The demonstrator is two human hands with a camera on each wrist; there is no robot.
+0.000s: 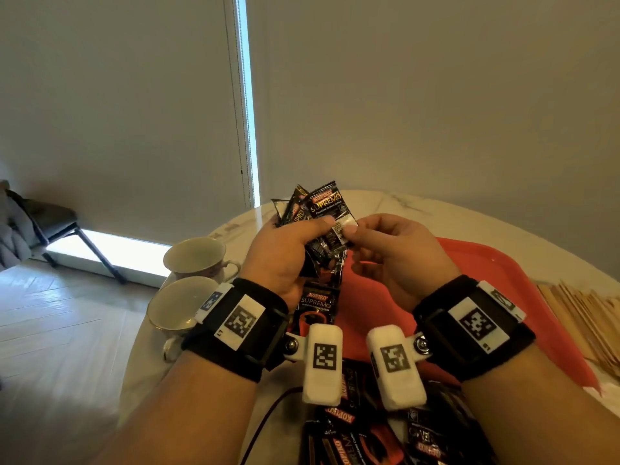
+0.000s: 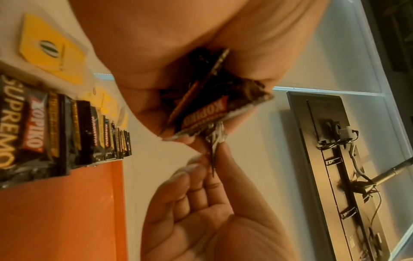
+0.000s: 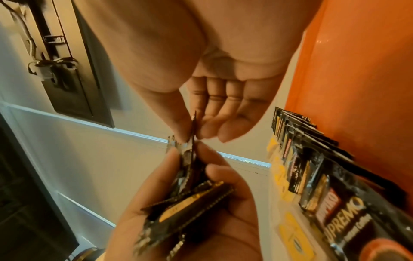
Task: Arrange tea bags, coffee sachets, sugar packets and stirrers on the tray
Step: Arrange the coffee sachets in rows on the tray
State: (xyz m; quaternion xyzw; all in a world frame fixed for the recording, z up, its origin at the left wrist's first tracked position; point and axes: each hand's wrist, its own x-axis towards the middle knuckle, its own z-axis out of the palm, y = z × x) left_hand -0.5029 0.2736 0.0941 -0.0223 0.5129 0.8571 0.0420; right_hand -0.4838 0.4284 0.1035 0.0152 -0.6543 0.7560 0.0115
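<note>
left hand [image 1: 285, 250]: fingers curled round a fanned bunch of coffee sachets [image 1: 315, 209], held above the worktop's far side; at least three tops show, exact count not readable.
right hand [image 1: 396, 253]: thumb and forefinger pinch the edge of the front sachet [image 1: 330, 213] of that bunch; other fingers loosely curled.
loose sachets [image 1: 369, 427]: black, several overlapping on the worktop near the wrists; a row of them [image 2: 93, 134] runs along the tray's edge, count unclear.
writing: "kopiko supremo" on the sachets.
yellow packets [image 2: 53, 51]: at least three, beside the sachet row; print unreadable.
tray [image 1: 503, 273]: red, under the right hand.
cups [image 1: 198, 256]: two, white, left of the hands.
stirrers [image 1: 583, 327]: wooden, a pile right of the tray.
worktop [image 1: 402, 203]: round, white marble look.
room: pale blinds, wood floor, dark chair [image 1: 50, 226].
</note>
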